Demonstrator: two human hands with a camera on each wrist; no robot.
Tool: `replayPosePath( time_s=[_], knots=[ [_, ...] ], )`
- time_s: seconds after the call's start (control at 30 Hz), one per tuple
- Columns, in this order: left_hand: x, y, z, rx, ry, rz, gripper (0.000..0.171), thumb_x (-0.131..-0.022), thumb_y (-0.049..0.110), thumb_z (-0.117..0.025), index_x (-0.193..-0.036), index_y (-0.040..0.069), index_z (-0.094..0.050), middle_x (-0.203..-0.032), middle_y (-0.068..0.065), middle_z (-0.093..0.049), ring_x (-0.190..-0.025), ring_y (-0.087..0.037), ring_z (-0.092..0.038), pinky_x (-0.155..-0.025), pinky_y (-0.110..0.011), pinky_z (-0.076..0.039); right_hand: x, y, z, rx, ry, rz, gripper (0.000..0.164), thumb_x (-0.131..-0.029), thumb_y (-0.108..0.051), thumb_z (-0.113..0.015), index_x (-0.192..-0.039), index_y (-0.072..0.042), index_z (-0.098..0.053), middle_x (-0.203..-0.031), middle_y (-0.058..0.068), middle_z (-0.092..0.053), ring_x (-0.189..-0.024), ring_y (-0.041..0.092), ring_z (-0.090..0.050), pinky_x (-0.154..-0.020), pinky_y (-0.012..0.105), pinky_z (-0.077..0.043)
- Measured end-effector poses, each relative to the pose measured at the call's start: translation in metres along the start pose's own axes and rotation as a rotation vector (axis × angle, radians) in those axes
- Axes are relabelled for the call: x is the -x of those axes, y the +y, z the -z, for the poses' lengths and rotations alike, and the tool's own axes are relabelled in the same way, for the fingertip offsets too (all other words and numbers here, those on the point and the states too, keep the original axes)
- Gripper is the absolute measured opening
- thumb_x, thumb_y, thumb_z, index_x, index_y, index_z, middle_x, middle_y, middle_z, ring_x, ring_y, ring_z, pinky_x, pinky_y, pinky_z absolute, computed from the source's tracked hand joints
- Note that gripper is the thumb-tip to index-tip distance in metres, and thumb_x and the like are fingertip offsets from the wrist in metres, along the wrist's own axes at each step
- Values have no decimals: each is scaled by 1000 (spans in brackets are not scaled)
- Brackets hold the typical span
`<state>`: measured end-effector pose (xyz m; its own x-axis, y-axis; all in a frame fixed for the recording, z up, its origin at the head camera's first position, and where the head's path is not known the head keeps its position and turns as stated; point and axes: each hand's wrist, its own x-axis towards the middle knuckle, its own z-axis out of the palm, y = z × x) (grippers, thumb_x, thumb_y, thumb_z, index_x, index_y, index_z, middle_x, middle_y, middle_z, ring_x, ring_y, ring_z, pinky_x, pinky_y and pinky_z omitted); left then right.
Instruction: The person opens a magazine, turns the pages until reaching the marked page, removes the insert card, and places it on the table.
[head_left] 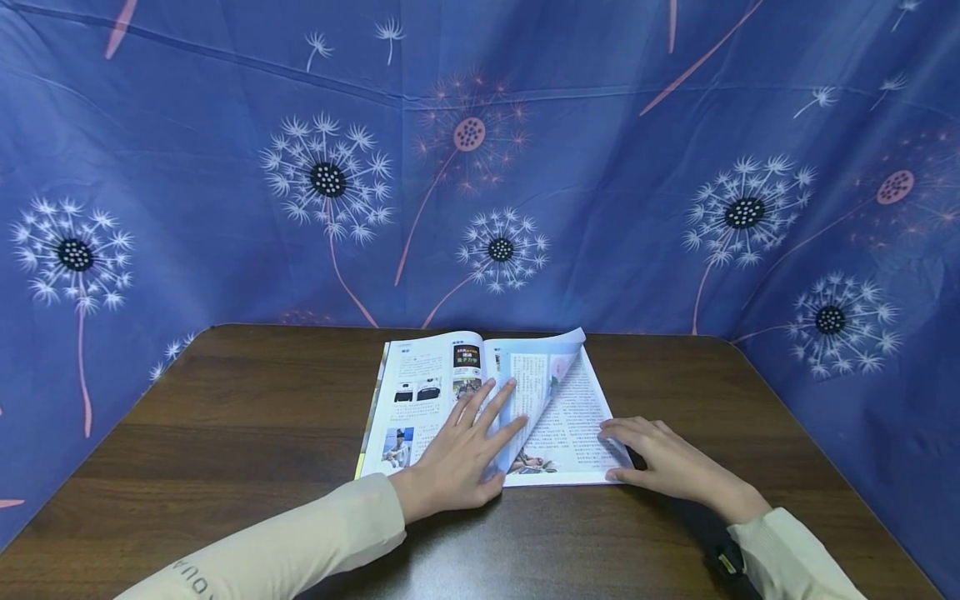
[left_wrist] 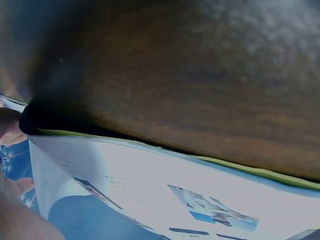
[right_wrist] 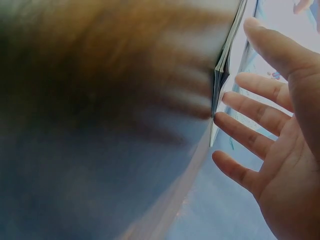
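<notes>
An open magazine (head_left: 420, 362) lies on the wooden table, printed with text and pictures. One of its right-hand leaves (head_left: 527, 379) is partly turned; its upper corner stands up and the leaf curls over toward the spine. My left hand (head_left: 461, 458) rests across the lower middle of the magazine, fingers spread over the spine and the curling leaf. At the lower right edge, my right hand (head_left: 663, 458) touches the page beneath, its thumb by the corner. The right wrist view shows that hand's fingers (right_wrist: 255, 107) straight and apart along the magazine's edge.
The dark brown table (head_left: 247, 417) extends around the magazine on every side. Behind it and along the sides hangs a blue cloth (head_left: 600, 208) with dandelion prints. A small black item with a yellow mark (head_left: 726, 563) shows by the right sleeve.
</notes>
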<state>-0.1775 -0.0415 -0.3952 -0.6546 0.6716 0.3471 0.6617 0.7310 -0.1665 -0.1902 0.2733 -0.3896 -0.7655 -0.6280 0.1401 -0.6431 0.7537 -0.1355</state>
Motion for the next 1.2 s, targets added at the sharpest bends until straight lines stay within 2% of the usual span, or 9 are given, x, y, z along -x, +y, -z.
replayPosePath(
  time_s=[0.2,0.33,0.7,0.93,1.2],
  knots=[
    [0,1,1,33,-40,-9,63,-79,43,-55,-138,28,-39,-155,-11,-2,-141,-32,-2,-110,-51,-19,0,0,0,2,-21,-8,48,-80,-43,-65,-116,-12,-60,-124,7,-57,-112,27,-52,-85,50,-43],
    [0,1,0,23,-49,-9,61,-81,44,-52,-138,27,-40,-154,-12,-4,-141,-33,-4,-110,-51,-18,0,0,1,3,-25,-5,48,-79,-45,-65,-114,-13,-60,-124,7,-57,-112,27,-53,-85,49,-43],
    [0,3,-6,13,-28,8,66,-83,58,-46,-135,19,-41,-152,-15,-15,-139,-35,-14,-110,-51,-20,-1,1,2,-17,-50,-7,52,-74,-46,-69,-113,-13,-60,-125,8,-56,-112,28,-52,-85,50,-42],
    [0,3,-7,-19,-34,35,66,-83,55,-48,-133,13,-41,-148,-16,-24,-137,-35,-21,-108,-48,-24,-2,0,4,-18,-61,-16,51,-73,-46,-69,-112,-14,-61,-125,9,-56,-112,28,-52,-85,49,-42],
    [0,2,-7,0,-35,52,67,-81,50,-52,-136,15,-38,-148,-15,-26,-135,-33,-24,-107,-48,-25,-1,0,4,-14,-51,2,49,-74,-45,-69,-111,-14,-61,-124,9,-57,-111,28,-53,-85,50,-42]
  ],
)
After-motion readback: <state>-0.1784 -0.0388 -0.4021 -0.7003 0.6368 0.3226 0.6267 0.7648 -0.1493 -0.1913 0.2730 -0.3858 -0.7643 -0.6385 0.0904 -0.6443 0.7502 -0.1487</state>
